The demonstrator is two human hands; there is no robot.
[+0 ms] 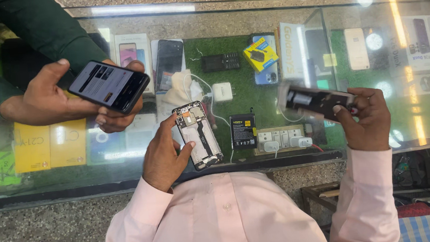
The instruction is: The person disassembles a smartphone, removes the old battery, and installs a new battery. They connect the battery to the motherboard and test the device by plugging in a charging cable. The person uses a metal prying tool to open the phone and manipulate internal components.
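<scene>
The opened phone is lying on the glass table; your left hand is pinching its edge. Your right hand is gripping a blurred dark phone part. Another person's hands are holding a black smartphone nearby.

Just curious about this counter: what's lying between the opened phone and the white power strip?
In the head view, a black phone battery lies flat on the glass between the opened phone under the left hand and the power strip.

Head view: worn on the head, looks steeply down, close over the glass counter
Shared: single view
</scene>
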